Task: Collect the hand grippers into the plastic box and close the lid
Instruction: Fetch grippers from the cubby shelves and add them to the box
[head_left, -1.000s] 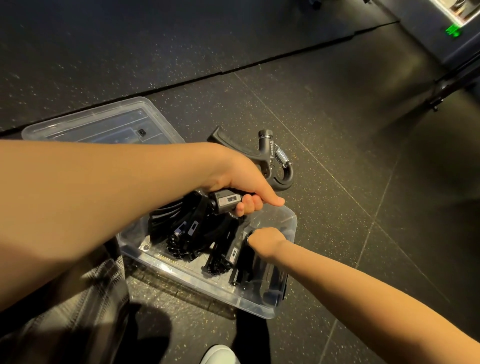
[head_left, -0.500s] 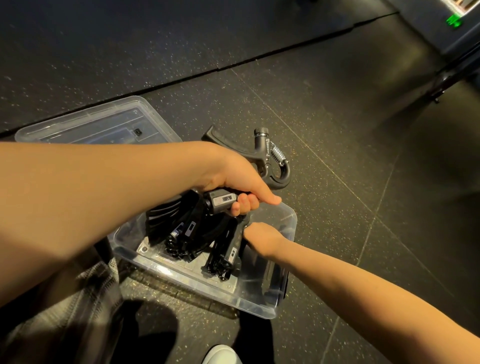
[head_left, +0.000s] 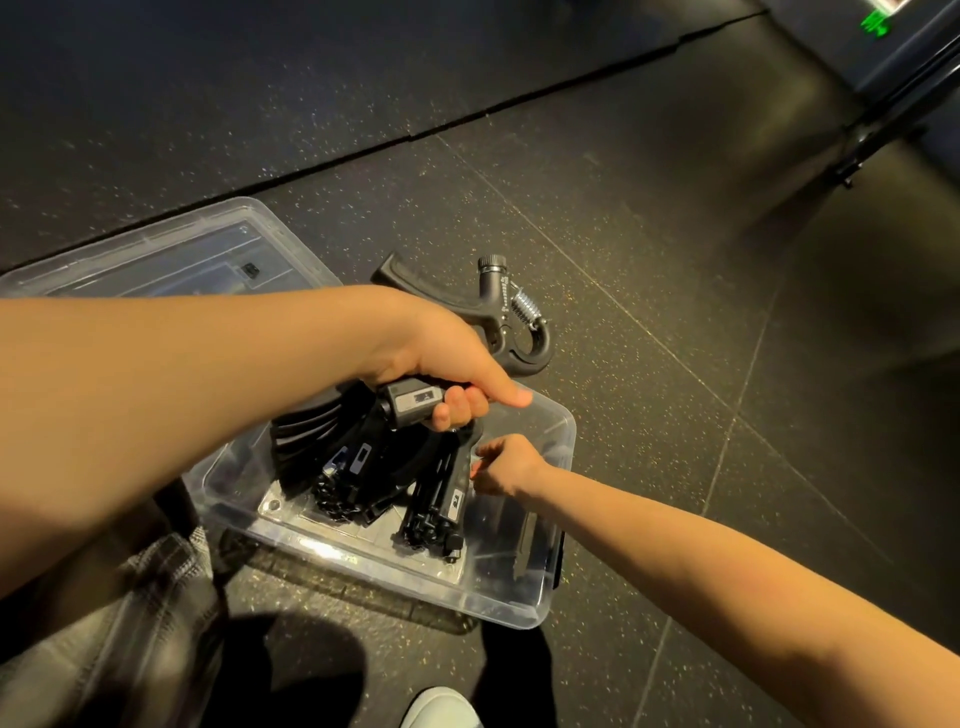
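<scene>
Your left hand (head_left: 441, 364) reaches across from the left, its fingers wrapped tightly round one handle of a black hand gripper (head_left: 498, 306). You hold it in the air above the far edge of the clear plastic box (head_left: 519, 603). Its spring and adjusting knob stick out beyond your knuckles, over the floor (head_left: 675, 260), and a small grey counter shows just below your fingers.

Your right hand (head_left: 506, 465) comes in from the lower right and sits inside the box, near its right wall. Its fingers are curled, and the fingertips (head_left: 477, 467) touch the top of a second gripper (head_left: 451, 499) lying among the others. You cannot tell whether they actually pinch it.

The box stands open on the dark speckled floor in front of you. A pile of black grippers (head_left: 337, 467) lies inside, towards its left and middle.

The clear lid (head_left: 171, 249) lies flat on the floor just behind the box, to the left, partly hidden by your left forearm.

A white shoe tip (head_left: 439, 709) shows at the bottom edge.
</scene>
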